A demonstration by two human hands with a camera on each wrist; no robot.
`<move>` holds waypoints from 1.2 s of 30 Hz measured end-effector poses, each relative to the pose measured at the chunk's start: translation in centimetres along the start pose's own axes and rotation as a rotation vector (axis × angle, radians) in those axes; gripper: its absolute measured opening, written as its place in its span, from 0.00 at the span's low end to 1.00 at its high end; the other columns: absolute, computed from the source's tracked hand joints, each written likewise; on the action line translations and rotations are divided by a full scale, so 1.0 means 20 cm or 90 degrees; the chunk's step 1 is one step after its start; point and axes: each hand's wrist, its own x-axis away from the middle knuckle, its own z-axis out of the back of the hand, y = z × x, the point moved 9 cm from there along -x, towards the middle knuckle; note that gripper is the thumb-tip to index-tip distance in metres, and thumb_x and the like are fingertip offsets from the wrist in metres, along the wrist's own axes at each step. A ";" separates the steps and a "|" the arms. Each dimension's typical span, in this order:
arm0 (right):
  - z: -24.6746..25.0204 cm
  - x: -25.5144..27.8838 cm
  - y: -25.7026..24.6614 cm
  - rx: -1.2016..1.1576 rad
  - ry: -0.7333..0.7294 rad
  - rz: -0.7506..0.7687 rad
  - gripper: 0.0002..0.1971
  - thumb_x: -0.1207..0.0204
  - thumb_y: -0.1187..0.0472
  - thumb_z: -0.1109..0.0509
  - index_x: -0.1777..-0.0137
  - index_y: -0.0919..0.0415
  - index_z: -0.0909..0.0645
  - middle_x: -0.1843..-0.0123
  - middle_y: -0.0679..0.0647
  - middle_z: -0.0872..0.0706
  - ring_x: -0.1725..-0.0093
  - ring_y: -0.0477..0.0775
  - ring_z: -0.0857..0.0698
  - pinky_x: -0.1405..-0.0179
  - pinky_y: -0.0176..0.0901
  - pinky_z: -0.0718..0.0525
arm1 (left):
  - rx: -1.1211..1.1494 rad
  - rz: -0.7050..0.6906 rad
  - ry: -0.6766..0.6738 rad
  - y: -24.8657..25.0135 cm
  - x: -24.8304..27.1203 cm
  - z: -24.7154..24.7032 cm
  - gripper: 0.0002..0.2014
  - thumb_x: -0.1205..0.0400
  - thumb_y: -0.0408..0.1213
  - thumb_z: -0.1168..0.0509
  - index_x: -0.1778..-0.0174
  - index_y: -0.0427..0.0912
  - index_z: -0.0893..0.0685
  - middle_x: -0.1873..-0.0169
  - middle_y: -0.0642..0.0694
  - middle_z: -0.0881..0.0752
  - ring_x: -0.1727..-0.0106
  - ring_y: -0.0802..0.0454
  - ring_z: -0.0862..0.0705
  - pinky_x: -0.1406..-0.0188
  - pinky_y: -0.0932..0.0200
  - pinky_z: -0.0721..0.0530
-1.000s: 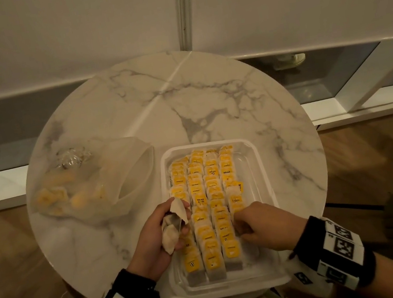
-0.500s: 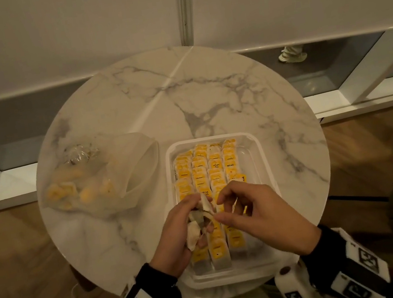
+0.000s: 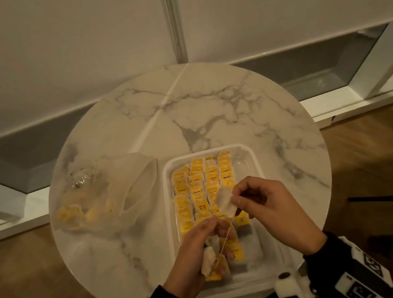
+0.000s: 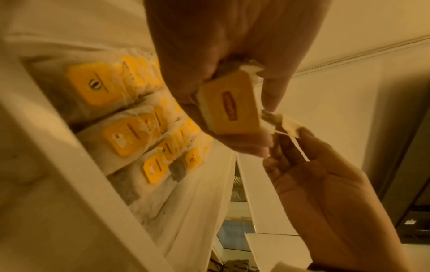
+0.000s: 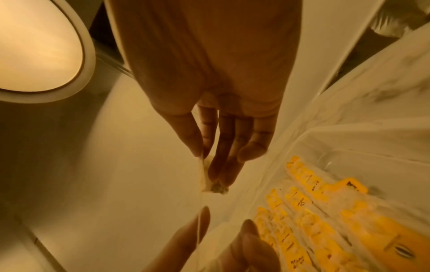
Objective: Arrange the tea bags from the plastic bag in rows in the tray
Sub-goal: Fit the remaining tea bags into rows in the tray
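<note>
On one yellow tag in the tray I can read the word "RELAX"; on another tag in the middle of the rows a similar word shows, but it is too blurred to be sure. The tag that I hold in my left hand carries a red oval logo, and I cannot read its letters.

My left hand, in the lower middle of the head view, is curled around a small bunch of tea bags with their yellow tags. My right hand, just right of it and a little higher, pinches one pale tea bag between thumb and forefinger; the other fingers are loosely bent. A thin string runs from this bag down to the bunch in my left hand. Both hands are above the near part of the tray.

The tray is clear plastic and has four rows of tea bags, with the yellow tags on top. The plastic bag lies left of the tray, open toward it, with more yellow tags inside.

All is on a round white marble counter. Behind it is a pale wall, and wooden floor at both sides.
</note>
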 end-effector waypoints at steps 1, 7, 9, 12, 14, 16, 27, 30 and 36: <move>0.01 0.00 0.00 -0.020 -0.005 -0.002 0.02 0.21 0.71 0.29 0.55 0.66 0.16 0.61 0.58 0.12 0.64 0.47 0.12 0.64 0.30 0.20 | -0.003 0.005 -0.001 -0.01 0.00 -0.02 0.18 0.14 0.45 0.41 0.44 0.31 0.17 0.56 0.38 0.12 0.70 0.46 0.17 0.84 0.60 0.21; 0.10 0.00 0.03 -0.104 -0.038 -0.023 0.03 0.18 0.70 0.34 0.51 0.69 0.20 0.66 0.60 0.11 0.67 0.51 0.12 0.65 0.36 0.18 | 0.052 0.029 0.035 -0.07 0.00 -0.13 0.14 0.15 0.38 0.40 0.48 0.30 0.16 0.58 0.33 0.14 0.72 0.43 0.16 0.76 0.54 0.15; 0.13 -0.01 0.01 -0.154 -0.051 -0.044 0.04 0.16 0.69 0.36 0.50 0.72 0.22 0.67 0.62 0.10 0.69 0.53 0.11 0.65 0.38 0.16 | 0.092 0.032 0.060 -0.08 0.01 -0.15 0.13 0.15 0.36 0.40 0.50 0.29 0.16 0.60 0.33 0.14 0.73 0.43 0.17 0.76 0.53 0.16; 0.16 -0.05 0.01 -0.178 -0.083 -0.082 0.05 0.16 0.68 0.37 0.50 0.70 0.23 0.69 0.68 0.13 0.72 0.60 0.12 0.64 0.44 0.14 | 0.087 0.042 0.121 -0.14 0.03 -0.13 0.12 0.14 0.35 0.40 0.54 0.31 0.14 0.61 0.35 0.14 0.70 0.45 0.16 0.76 0.53 0.15; 0.15 -0.08 0.04 -0.139 -0.133 -0.100 0.04 0.15 0.68 0.36 0.51 0.69 0.24 0.73 0.65 0.17 0.76 0.61 0.16 0.67 0.47 0.16 | 0.095 0.042 0.143 -0.17 0.05 -0.14 0.11 0.17 0.35 0.38 0.54 0.31 0.14 0.61 0.35 0.15 0.69 0.44 0.16 0.74 0.51 0.15; 0.13 -0.11 0.10 -0.075 -0.194 -0.121 0.04 0.16 0.68 0.35 0.52 0.68 0.23 0.77 0.59 0.21 0.80 0.57 0.21 0.72 0.44 0.20 | 0.135 0.037 0.162 -0.20 0.06 -0.14 0.12 0.21 0.37 0.35 0.54 0.30 0.15 0.62 0.35 0.16 0.71 0.44 0.16 0.76 0.54 0.17; -0.15 -0.08 0.35 0.582 -0.597 -0.058 0.05 0.22 0.60 0.27 0.59 0.57 0.16 0.67 0.43 0.21 0.63 0.46 0.21 0.61 0.36 0.24 | 0.107 -0.031 0.229 -0.23 0.19 -0.05 0.10 0.17 0.34 0.39 0.51 0.31 0.16 0.65 0.40 0.15 0.76 0.50 0.21 0.83 0.61 0.24; -0.21 -0.06 0.40 0.655 -0.661 -0.077 0.06 0.23 0.62 0.26 0.61 0.56 0.17 0.66 0.43 0.20 0.62 0.46 0.20 0.55 0.44 0.20 | 0.106 -0.049 0.239 -0.21 0.21 0.00 0.09 0.16 0.33 0.40 0.51 0.32 0.16 0.66 0.41 0.15 0.76 0.50 0.21 0.84 0.62 0.24; -0.27 -0.17 0.41 0.718 -0.602 -0.052 0.03 0.24 0.66 0.27 0.55 0.62 0.11 0.52 0.54 0.09 0.57 0.54 0.14 0.53 0.46 0.12 | 0.093 -0.082 0.244 -0.16 0.23 0.15 0.10 0.17 0.32 0.38 0.49 0.29 0.16 0.65 0.41 0.15 0.75 0.50 0.20 0.85 0.61 0.23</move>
